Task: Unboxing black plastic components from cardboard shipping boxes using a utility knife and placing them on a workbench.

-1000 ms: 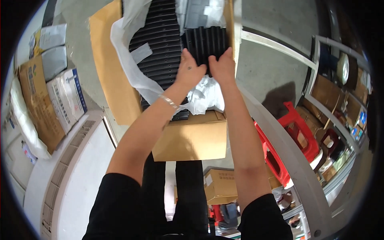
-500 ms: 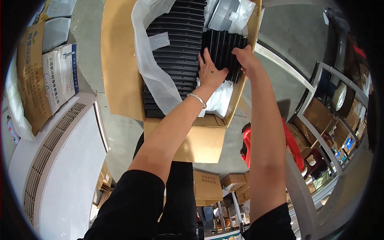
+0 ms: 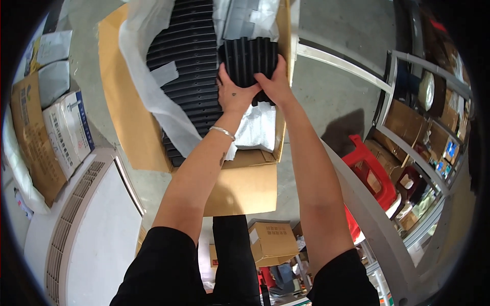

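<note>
- Head view, risk: both hands grip a stack of black ribbed plastic parts [image 3: 248,60] over the open cardboard box [image 3: 122,102]. The stack is held only at its near edge, so it looks likely to tip away or fan apart if the grip loosens.
- Head view, risk: white plastic liner [image 3: 148,86] lies loose around the rows of black ribbed parts [image 3: 186,76] still packed in the box; a fold of it could catch the stack or be dragged along with it.
- Head view, risk: the box's right wall [image 3: 286,30] stands just beside the stack, and a knock against it could shake pieces free.
- Head view, left hand [image 3: 232,94]: palm pressed against the stack's near left corner, fingers curled onto its edge, a thin bracelet [image 3: 223,132] at the wrist, forearm reaching far from the lower edge.
- Head view, right hand [image 3: 273,84]: clasped on the stack's near right corner, thumb on top, arm nearly straight.
- Head view, surroundings: a red stool [image 3: 370,171] stands to the right by metal shelving [image 3: 423,117]; cartons [image 3: 46,137] are piled at left, a small cardboard box [image 3: 270,242] lies near the person's legs.
</note>
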`<state>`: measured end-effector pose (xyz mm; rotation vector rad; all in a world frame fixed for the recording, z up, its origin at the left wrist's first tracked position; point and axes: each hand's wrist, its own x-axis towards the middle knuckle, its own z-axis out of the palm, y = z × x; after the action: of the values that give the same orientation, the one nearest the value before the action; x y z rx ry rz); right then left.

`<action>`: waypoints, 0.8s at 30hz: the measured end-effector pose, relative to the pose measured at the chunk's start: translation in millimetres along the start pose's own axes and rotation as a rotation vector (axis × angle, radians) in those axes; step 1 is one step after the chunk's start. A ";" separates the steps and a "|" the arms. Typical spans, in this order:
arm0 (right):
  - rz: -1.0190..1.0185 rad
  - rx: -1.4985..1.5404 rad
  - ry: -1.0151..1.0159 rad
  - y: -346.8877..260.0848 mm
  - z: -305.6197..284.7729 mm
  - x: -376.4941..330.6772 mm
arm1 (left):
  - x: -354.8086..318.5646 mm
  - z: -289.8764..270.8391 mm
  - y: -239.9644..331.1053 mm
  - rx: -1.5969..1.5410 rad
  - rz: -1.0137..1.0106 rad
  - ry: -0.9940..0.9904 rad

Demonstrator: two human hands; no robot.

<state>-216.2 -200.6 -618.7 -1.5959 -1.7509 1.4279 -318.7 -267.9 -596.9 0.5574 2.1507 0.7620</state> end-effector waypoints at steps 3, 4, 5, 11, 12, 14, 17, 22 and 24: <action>0.025 -0.175 0.060 -16.9 2.2 -7.5 | 5.4 -0.8 -6.9 0.003 -0.014 0.025; 0.034 -0.137 0.065 -23.3 0.9 -11.9 | 8.1 -3.7 -13.2 -0.139 -0.031 -0.057; 0.030 -0.131 0.078 -29.7 -2.0 -14.2 | 10.5 -5.2 -18.7 -0.280 -0.051 -0.141; 0.005 -0.320 0.219 -67.8 -10.4 -55.0 | -13.4 -29.5 4.3 -0.802 -0.012 -0.358; -0.030 -0.374 0.231 -77.7 -9.3 -65.1 | -19.9 -38.6 9.6 -0.850 -0.025 -0.401; -0.043 -0.390 0.240 -100.8 -13.2 -84.3 | -27.1 -49.9 5.8 -0.877 -0.006 -0.456; -0.141 -0.420 0.291 -123.2 -15.2 -110.7 | -35.9 -62.1 2.6 -0.937 0.006 -0.587; -0.218 -0.738 0.295 -178.0 -10.0 -155.6 | -69.8 -91.1 -5.3 -1.180 -0.068 -0.684; -0.276 -0.859 0.354 -207.0 -14.0 -173.9 | -85.4 -104.6 -9.0 -1.266 -0.198 -0.715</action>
<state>-261.6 -317.8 -378.9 -1.7172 -2.3682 0.2097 -350.1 -361.0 -503.8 -0.0865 0.7714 1.3374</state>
